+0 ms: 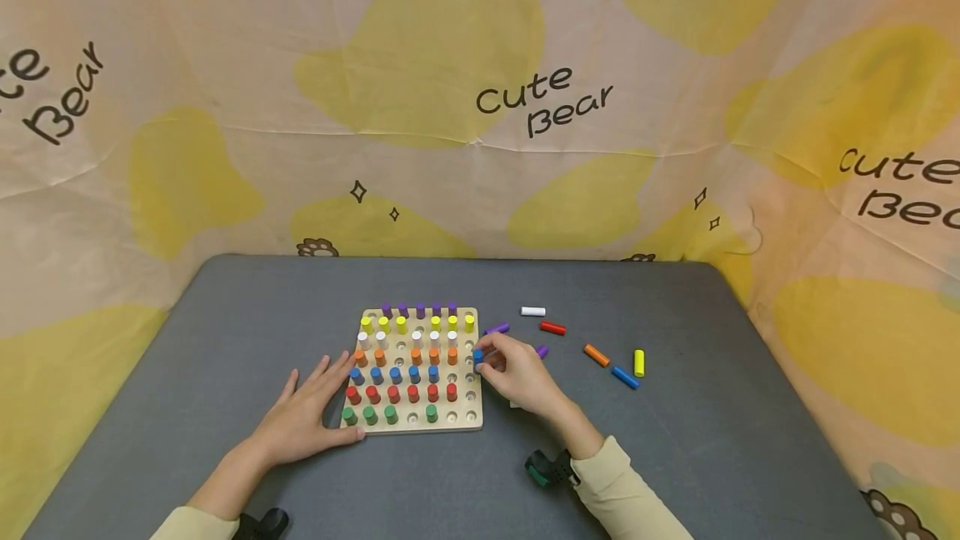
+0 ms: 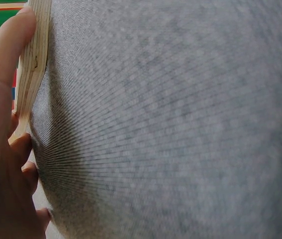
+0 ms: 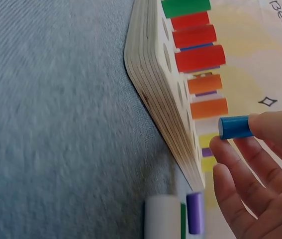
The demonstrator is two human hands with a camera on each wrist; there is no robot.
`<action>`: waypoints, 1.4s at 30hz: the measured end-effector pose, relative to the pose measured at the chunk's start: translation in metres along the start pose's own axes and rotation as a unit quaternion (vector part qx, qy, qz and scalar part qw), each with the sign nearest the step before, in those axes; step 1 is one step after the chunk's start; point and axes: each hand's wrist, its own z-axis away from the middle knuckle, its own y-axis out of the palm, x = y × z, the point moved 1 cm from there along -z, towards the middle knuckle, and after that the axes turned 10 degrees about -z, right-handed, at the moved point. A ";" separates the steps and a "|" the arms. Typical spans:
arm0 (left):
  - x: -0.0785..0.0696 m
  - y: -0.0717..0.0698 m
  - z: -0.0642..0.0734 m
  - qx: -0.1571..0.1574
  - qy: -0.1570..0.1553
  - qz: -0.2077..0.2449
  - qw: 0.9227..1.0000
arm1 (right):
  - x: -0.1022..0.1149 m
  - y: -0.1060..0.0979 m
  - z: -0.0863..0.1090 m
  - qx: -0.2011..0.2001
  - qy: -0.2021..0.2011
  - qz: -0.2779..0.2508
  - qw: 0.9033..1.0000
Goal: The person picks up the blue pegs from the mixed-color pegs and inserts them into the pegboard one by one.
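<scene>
A wooden pegboard (image 1: 461, 428) lies on the table with upright pegs in colour rows: purple at the back, then yellow, white, orange, blue, red and green at the front. Several holes stand bare, mostly toward the right side. My right hand (image 1: 525, 373) pinches a blue peg (image 3: 235, 127) between thumb and fingertips, over the board's right edge. Against the left edge rests my left hand (image 1: 300, 419), fingers spread and mostly straight, the thumb (image 2: 24, 25) touching the near-left corner. In the right wrist view, the blue peg's lower end is free in the air.
Loose pegs lie right of the board: white (image 1: 533, 312), red (image 1: 552, 328), orange (image 1: 596, 355), blue (image 1: 625, 377) and yellow (image 1: 639, 362). Two purple pegs lie near my right hand, one (image 1: 497, 328) behind it. A printed cloth (image 1: 420, 48) hangs behind the grey table (image 1: 420, 490).
</scene>
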 end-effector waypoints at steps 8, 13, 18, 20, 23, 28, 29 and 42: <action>0.001 0.001 -0.001 -0.009 0.005 0.000 1.000 | 0.001 0.013 -0.005 0.022 -0.009 -0.004 1.000; 0.002 0.002 -0.002 0.003 -0.002 0.001 1.000 | 0.000 0.019 -0.007 0.027 -0.018 -0.001 0.999; 0.001 0.001 -0.002 0.010 -0.005 0.000 1.000 | 0.001 0.023 -0.010 0.028 -0.019 0.010 0.999; 0.001 0.001 -0.002 0.010 -0.005 0.000 1.000 | 0.001 0.025 -0.011 0.031 -0.016 0.010 0.999; 0.000 0.000 -0.001 0.008 -0.005 -0.001 1.000 | 0.001 0.028 -0.011 0.031 -0.016 0.010 0.999; 0.000 0.000 -0.001 0.000 0.001 -0.002 1.000 | -0.001 0.032 -0.012 0.027 -0.021 0.026 0.999; 0.000 0.000 -0.001 -0.002 0.002 0.000 1.000 | -0.001 0.032 -0.012 0.027 -0.021 0.028 0.999; 0.000 0.000 0.000 -0.004 0.002 -0.003 1.000 | 0.002 0.034 -0.012 0.027 -0.030 0.054 0.998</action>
